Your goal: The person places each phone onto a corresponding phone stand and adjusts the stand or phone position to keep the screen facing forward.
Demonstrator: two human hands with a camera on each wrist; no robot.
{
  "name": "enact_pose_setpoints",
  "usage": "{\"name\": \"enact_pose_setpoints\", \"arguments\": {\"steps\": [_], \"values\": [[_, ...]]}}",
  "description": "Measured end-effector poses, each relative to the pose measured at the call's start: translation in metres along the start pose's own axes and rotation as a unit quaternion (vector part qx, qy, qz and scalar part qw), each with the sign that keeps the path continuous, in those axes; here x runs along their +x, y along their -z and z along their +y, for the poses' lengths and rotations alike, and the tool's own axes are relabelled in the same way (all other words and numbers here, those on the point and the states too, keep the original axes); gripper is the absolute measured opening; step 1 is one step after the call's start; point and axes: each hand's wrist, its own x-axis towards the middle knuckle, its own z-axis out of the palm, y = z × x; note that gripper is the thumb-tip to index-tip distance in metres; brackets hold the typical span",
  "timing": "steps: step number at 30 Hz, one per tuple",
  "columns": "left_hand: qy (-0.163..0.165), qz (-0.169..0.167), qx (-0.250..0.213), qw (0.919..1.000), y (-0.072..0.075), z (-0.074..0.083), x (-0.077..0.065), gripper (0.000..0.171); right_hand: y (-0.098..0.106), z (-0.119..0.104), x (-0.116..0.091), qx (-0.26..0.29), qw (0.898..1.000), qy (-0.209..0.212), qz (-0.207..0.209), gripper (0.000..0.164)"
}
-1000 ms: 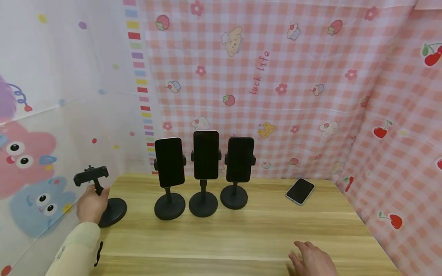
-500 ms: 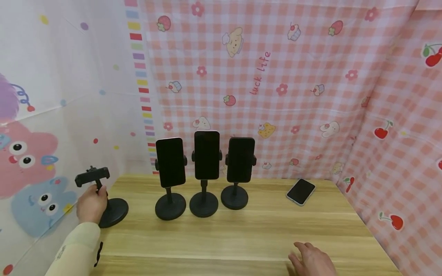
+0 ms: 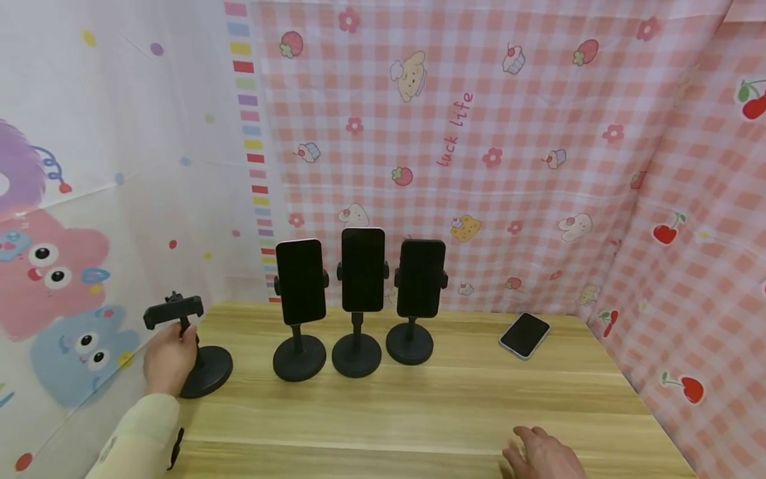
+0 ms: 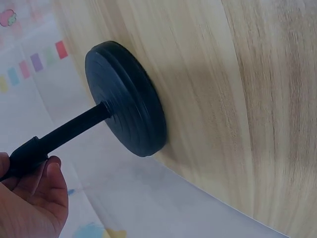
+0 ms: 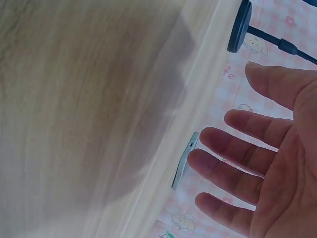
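Note:
At the table's left side stands a black phone stand [image 3: 206,372] with a round base and an unoccupied clamp [image 3: 173,311] on top. My left hand [image 3: 170,358] grips its stem below the clamp, thumb and fingers curled round it. The left wrist view shows the fingers [image 4: 52,188] on the thicker collar of the stem, with the round base [image 4: 126,99] at the wood. Over the front right of the table, my right hand [image 3: 546,456] holds nothing. Its fingers [image 5: 237,146] are spread and slightly bent in the right wrist view.
Three more black stands hold dark-screened phones: left [image 3: 301,283], middle [image 3: 363,269] and right [image 3: 421,278]. Another phone [image 3: 524,336] lies flat at the back right of the wooden table [image 3: 419,419]. Printed cloths [image 3: 479,133] hang behind and at both sides.
The head view has turned slightly left, so the scene sits a little further right. My left hand keeps its grip on the stand, and my right hand stays over the front right.

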Motion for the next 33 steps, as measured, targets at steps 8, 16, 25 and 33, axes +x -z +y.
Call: {"name": "enact_pose_setpoints", "arguments": {"steps": [8, 16, 25, 33], "values": [[-0.053, 0.023, -0.026, 0.998, 0.0, 0.015, -0.006, 0.03, 0.0, 0.001, 0.001, 0.003, 1.0, -0.009, -0.02, 0.053], [-0.109, 0.015, -0.056, 0.9923, -0.004, 0.031, -0.015, 0.013, -0.001, -0.003, 0.001, -0.007, 1.0, 0.002, 0.006, 0.05], [-0.125, -0.008, -0.056, 0.9905, -0.006, 0.05, -0.032, 0.014, -0.001, -0.005, -0.001, -0.011, 0.999, 0.014, 0.045, 0.043], [-0.11, -0.064, -0.045, 0.9909, -0.007, 0.072, -0.046, 0.029, -0.002, -0.004, -0.002, -0.01, 0.999, 0.016, 0.044, 0.045]]}}
